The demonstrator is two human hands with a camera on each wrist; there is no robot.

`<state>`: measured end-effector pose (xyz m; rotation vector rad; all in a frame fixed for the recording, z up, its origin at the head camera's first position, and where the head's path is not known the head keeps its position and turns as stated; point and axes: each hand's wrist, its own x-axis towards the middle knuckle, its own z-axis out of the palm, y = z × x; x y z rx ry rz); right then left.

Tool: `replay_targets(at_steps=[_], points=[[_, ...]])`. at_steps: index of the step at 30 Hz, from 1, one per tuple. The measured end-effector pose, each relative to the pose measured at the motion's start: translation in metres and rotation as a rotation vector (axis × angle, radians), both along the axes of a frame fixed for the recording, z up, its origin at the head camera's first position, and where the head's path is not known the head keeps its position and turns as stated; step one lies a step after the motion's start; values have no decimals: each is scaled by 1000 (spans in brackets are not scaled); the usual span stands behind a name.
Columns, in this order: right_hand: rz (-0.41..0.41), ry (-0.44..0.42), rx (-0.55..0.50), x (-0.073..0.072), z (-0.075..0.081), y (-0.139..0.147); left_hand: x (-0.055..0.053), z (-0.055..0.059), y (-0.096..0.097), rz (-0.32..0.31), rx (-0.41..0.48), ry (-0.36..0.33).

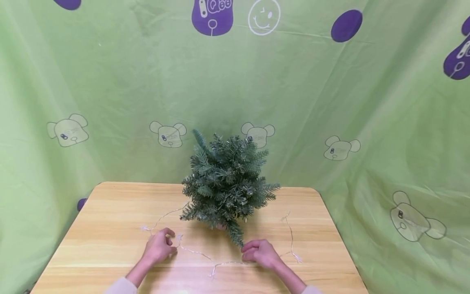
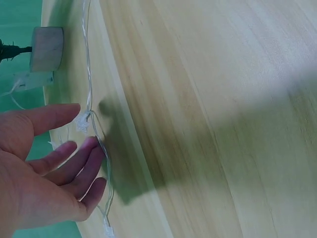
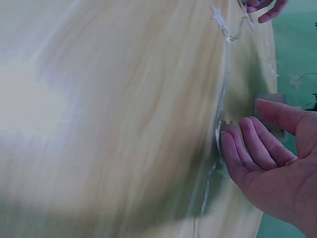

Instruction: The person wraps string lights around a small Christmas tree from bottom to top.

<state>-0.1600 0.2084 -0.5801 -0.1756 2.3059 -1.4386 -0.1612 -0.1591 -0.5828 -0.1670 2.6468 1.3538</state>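
Note:
A string of fairy lights (image 1: 196, 252) with clear wire and star-shaped ends lies in a loose curve across the table, in front of a small artificial Christmas tree (image 1: 227, 183). My left hand (image 1: 159, 247) is at the left part of the wire. In the left wrist view its fingertips (image 2: 91, 144) are right at the wire, the thumb apart from them. Near the tree's lowest front branch (image 1: 235, 233) is my right hand (image 1: 262, 254). Its loosely bent fingers (image 3: 230, 144) lie beside the wire in the right wrist view, with the thumb held away.
The tree stands on a greyish block base (image 2: 47, 48), mostly hidden by branches from above. A star light (image 1: 296, 257) lies to the right of my right hand, another (image 1: 145, 228) at the left. Green printed cloth (image 1: 121, 81) hangs around the wooden table (image 1: 110, 212).

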Motion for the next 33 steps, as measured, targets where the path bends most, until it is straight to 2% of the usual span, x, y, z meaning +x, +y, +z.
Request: replay_targets(at_steps=[7,16,20,26,29,33], points=[[-15,-10,7,2,-5,-3,-1,-4,3,-12,-19,-18],[-20,12,31,6,-13,-4,-3,-10,3,-35,-56,1],[-30,31,35,7,-16,-7,-3,-11,3,-42,-45,4],[-61,95,52,10,-21,-11,-3,-13,4,-70,-31,10],[-55,143,73,11,-22,-14,-3,-13,4,-76,-27,-1],[-37,166,96,11,-21,-17,-2,-12,4,-86,-13,-22]])
